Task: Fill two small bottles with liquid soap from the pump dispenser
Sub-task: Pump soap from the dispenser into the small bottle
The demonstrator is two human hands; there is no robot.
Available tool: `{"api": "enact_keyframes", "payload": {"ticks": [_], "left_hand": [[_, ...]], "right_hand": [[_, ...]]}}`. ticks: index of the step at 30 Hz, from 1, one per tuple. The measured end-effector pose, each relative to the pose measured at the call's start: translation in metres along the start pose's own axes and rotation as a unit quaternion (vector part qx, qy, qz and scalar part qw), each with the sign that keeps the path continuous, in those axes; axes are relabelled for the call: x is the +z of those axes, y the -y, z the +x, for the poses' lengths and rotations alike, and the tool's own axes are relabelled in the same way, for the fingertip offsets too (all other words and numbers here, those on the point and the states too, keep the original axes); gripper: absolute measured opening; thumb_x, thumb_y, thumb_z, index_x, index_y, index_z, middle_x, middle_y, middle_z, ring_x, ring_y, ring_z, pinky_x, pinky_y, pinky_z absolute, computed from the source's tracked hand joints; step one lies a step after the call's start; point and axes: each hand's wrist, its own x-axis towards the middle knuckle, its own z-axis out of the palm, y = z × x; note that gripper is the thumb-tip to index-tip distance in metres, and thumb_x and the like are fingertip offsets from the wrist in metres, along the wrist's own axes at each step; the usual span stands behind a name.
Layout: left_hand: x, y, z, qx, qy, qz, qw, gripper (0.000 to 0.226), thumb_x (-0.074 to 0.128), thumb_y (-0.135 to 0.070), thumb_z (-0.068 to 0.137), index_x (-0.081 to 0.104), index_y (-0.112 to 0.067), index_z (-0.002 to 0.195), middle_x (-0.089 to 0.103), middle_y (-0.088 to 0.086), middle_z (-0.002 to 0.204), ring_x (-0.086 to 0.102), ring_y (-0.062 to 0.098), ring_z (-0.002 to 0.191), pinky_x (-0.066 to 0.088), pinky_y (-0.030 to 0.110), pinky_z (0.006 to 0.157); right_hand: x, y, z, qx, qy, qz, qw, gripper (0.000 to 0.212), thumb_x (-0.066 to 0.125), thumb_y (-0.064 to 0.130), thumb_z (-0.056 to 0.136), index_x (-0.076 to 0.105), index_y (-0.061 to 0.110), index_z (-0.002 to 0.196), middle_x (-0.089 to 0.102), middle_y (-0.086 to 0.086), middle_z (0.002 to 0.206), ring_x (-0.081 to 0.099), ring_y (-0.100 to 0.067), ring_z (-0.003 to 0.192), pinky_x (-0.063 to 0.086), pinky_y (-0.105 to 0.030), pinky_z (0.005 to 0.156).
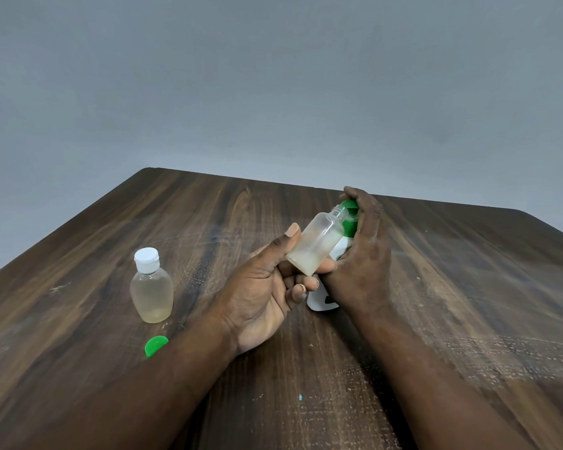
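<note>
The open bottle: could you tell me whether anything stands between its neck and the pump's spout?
Nothing visible does: the open bottle, held by the left hand, tilts its uncapped neck right up to the green pump head. The right hand covers the spout tip, so that contact is hidden.

A dark wood-grain table [111, 241] with rounded far corners carries everything. At near left a clear small bottle [152, 293] with a white cap stands upright holding pale liquid, and a loose green cap [156, 345] lies just beside it on the near side. A white pump dispenser [319, 302] stands at centre, well apart from them, and a tiny teal speck [300, 397] lies nearer.
</note>
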Motion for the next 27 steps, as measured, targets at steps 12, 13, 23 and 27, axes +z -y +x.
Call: {"api": "enact_keyframes", "payload": {"ticks": [12, 13, 23, 27], "left_hand": [[0.0018, -0.0003, -0.0012, 0.003, 0.001, -0.012, 1.000, 0.053, 0.064, -0.042, 0.092, 0.065, -0.002, 0.126, 0.075, 0.025, 0.098, 0.063, 0.011, 0.055, 0.050, 0.014, 0.047], [0.0020, -0.0004, -0.0011, 0.004, 0.000, -0.011, 1.000, 0.053, 0.063, -0.043, 0.092, 0.065, -0.002, 0.126, 0.075, 0.025, 0.098, 0.063, 0.011, 0.055, 0.050, 0.013, 0.047], [0.0021, -0.0007, -0.0009, 0.004, -0.002, -0.015, 1.000, 0.053, 0.062, -0.042, 0.092, 0.064, -0.002, 0.127, 0.075, 0.025, 0.097, 0.062, 0.011, 0.055, 0.050, 0.014, 0.047], [0.0019, -0.0008, -0.0015, 0.003, 0.001, -0.011, 1.000, 0.056, 0.064, -0.043, 0.090, 0.063, -0.002, 0.129, 0.075, 0.025, 0.098, 0.063, 0.011, 0.055, 0.050, 0.014, 0.047]], "right_hand": [[-0.0001, 0.0008, 0.0002, 0.005, 0.001, 0.000, 1.000, 0.069, 0.070, 0.028, 0.069, 0.054, 0.010, 0.133, 0.058, 0.001, 0.124, 0.058, -0.013, 0.100, 0.037, -0.004, 0.081], [-0.0003, 0.0007, 0.0002, 0.008, 0.003, 0.003, 1.000, 0.072, 0.069, 0.030, 0.068, 0.053, 0.012, 0.135, 0.058, 0.001, 0.126, 0.058, -0.013, 0.101, 0.038, -0.006, 0.082], [-0.0001, 0.0006, 0.0001, 0.005, 0.008, 0.000, 1.000, 0.074, 0.071, 0.025, 0.067, 0.051, 0.014, 0.137, 0.061, -0.002, 0.125, 0.061, -0.019, 0.097, 0.038, -0.007, 0.079], [0.0023, -0.0006, 0.0000, 0.011, -0.003, -0.007, 1.000, 0.067, 0.075, 0.021, 0.069, 0.052, 0.016, 0.131, 0.062, -0.002, 0.118, 0.061, -0.018, 0.093, 0.037, -0.005, 0.077]]}}
